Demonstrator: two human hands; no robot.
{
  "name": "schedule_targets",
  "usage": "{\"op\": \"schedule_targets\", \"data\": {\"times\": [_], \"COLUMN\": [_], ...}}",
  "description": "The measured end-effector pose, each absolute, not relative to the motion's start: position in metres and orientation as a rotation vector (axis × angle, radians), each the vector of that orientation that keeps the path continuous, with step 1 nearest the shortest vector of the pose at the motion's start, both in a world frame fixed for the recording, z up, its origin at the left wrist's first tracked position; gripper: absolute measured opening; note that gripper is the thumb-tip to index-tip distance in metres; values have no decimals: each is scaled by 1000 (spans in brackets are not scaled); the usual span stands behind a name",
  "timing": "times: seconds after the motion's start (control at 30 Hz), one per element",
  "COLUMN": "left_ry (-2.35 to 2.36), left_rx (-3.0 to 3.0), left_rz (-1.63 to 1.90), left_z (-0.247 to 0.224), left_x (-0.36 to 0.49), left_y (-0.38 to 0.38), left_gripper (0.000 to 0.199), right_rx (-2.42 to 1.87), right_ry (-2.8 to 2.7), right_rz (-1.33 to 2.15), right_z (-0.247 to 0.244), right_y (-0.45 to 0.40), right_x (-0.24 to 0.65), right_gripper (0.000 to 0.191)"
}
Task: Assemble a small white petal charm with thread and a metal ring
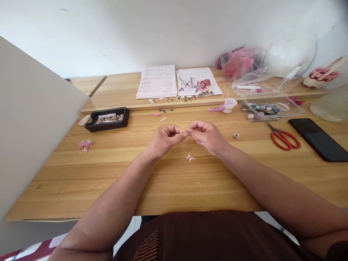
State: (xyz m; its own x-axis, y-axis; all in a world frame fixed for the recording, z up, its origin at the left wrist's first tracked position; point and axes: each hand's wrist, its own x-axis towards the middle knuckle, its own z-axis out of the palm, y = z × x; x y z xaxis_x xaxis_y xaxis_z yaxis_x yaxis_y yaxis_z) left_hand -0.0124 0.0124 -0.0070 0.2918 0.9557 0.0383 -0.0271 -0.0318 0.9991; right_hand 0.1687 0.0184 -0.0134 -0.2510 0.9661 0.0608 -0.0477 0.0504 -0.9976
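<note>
My left hand point(169, 139) and my right hand point(206, 136) meet over the middle of the wooden table point(174, 181). Thumb and forefinger are pinched on both hands, with the fingertips nearly touching. Between them is something thin and small, too tiny to name. Just below the hands, two white crescent-shaped pieces point(191, 159) lie on the wood. Beyond my left hand are a wavy white piece point(163, 119) and a pink leaf-like piece point(156, 115). A small spool point(236, 136) sits to the right of my right hand.
At the left are a black tray point(108, 125) of beads and a pink bundle point(85, 145). Printed sheets point(157, 81) lie on the raised back ledge. On the right are a clear box point(268, 107) of spools, red-handled scissors point(285, 139), a black phone point(320, 139) and a small cup point(230, 105).
</note>
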Motion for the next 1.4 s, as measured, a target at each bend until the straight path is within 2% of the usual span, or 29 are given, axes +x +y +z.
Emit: {"op": "schedule_targets", "data": {"times": [0.17,0.4,0.5,0.73,0.97,1.07,1.2,1.4], "left_ry": [1009,1223,1230,1055,995,1050,1167,1215], "left_rx": [1164,1282,1452,1533,1252,1158,1200,1435], "left_rz": [1173,1223,1124,956,1136,1206,1246,1063], "left_z": [-11,-15,-13,-10,-9,-11,-14,-12], "left_x": [-9,-10,-12,-13,-9,-7,-8,-10], "left_y": [15,16,16,12,11,12,14,13], "left_gripper": [31,27,24,24,29,32,30,26], "right_rx": [-1040,-1047,-996,-1026,-1044,-1087,-1124,-1054], "right_ry": [-1426,-1855,-1884,-1711,-1477,-1557,-1718,-1774], "right_rz": [1376,743,630,904,1287,1234,997,790], "right_z": [-22,-13,-7,-5,-23,-23,-15,-2], "right_y": [9,-8,-8,15,17,9,-3,-4], "right_x": [157,159,164,176,166,161,158,164], "right_gripper": [25,15,13,17,26,23,16,10]}}
